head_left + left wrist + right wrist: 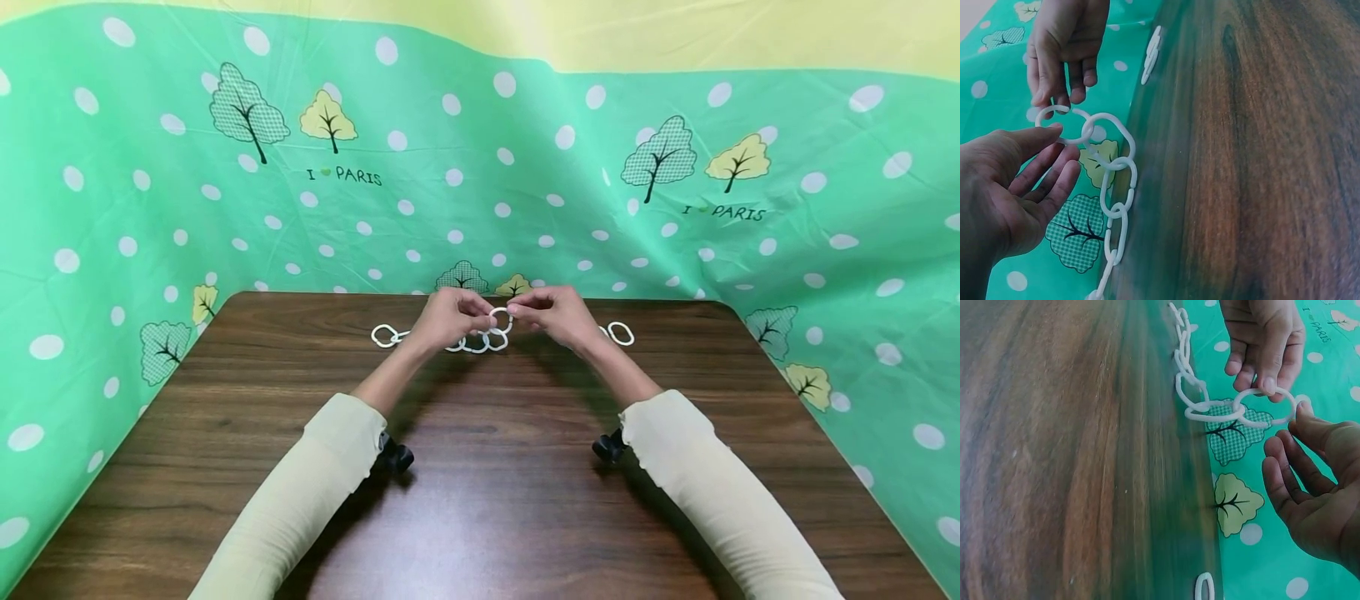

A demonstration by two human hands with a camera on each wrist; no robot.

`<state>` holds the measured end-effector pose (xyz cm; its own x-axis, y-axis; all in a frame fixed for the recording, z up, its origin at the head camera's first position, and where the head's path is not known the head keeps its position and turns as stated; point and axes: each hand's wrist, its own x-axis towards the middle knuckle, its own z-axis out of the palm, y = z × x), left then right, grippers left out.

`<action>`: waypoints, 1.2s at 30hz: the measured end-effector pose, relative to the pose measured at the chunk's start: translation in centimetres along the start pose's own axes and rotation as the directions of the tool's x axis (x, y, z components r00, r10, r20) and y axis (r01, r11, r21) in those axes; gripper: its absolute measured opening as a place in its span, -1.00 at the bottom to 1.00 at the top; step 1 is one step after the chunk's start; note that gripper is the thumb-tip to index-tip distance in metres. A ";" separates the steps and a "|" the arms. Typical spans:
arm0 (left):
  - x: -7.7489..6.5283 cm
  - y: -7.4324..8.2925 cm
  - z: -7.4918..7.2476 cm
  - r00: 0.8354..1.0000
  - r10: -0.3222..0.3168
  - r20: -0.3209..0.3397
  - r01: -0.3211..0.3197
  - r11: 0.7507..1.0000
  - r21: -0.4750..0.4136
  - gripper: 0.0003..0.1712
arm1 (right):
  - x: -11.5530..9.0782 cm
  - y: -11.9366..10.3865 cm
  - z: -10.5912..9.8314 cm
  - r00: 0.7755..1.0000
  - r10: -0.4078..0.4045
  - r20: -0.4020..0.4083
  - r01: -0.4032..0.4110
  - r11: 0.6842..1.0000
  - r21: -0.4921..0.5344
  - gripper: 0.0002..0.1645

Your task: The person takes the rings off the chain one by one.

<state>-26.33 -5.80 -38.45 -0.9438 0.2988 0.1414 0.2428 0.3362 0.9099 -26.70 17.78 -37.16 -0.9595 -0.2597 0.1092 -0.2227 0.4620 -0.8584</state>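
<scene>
A chain of white plastic links (1133,145) hangs from the raised end link (1251,392), which both hands hold above the table's far edge. My left hand (448,318) pinches this end link between thumb and fingers on its left side. On the opposite side, the thumb and fingertips of my right hand (557,313) grip the same link. A small gap shows in the link's loop in the left wrist view. Lower links of the chain trail leftward along the table, partly hidden behind my left hand in the head view.
Loose white links (621,334) lie on the wooden table (487,467) to the right of my right hand, partly hidden by the wrist. Behind the far edge hangs a green dotted cloth (420,217) with printed trees. Dark wrist-worn devices (395,456) sit below the sleeves.
</scene>
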 end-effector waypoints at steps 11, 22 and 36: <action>0.2 0.2 -0.2 1.000 0.012 -0.005 -0.012 1.000 0.023 -0.87 | 0.4 -1.1 0.8 0.998 -0.060 0.006 0.061 0.994 -0.092 -0.75; -0.4 -0.1 -0.4 0.999 -0.025 -0.043 0.029 0.996 0.088 -0.87 | 0.5 -1.2 1.2 0.995 -0.092 -0.041 0.087 0.988 -0.127 -0.76; -1.2 -0.7 0.6 0.992 -0.130 -0.009 0.130 0.984 0.123 -0.77 | 0.4 -0.8 1.2 0.997 -0.043 -0.060 0.043 0.999 -0.002 -0.70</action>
<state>-25.26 -5.86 -39.45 -0.9694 0.2442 0.0259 0.1439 0.4793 0.8658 -26.71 16.24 -37.02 -0.9575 -0.2282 0.1762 -0.2644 0.4517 -0.8521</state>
